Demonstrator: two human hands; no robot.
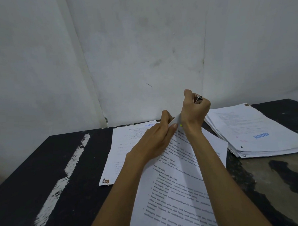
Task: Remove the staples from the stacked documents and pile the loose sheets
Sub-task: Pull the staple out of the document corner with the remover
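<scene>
1. The white printed document [174, 189], covered in lines of black text, lies at a slant in the middle of the table. It runs from the near edge toward the wall, and its far corner is lifted off the surface.
2. The left hand [156, 140] lies across the upper part of the printed document. Its fingers are held together and the thumb is closed against them, pinching the raised corner.
3. The right hand [194, 110] hovers just above that same corner with the wrist bent. Its fingers are curled tight round a small shiny metal tool [198, 98]. Only one end of the tool shows out of the fist, so what its working tip touches cannot be told.
4. Both bare forearms reach in from the near edge and cross over the printed document.
5. Just to the left, partly under the document, lie loose sheets [124, 145] of white paper. They carry a blue stamp at the far edge and a brownish mark at the near left corner.
6. To the right sits a thick stack [254, 133] of white papers, with a blue stamp on its top sheet and dark marks at the corners. It lies just beside the document, and whether they touch cannot be told.
7. Everything rests on a black painted table [44, 170] with a long pale worn streak on the left and a bare greyish patch on the right.
8. Behind the table stands a scuffed white wall [141, 44].
</scene>
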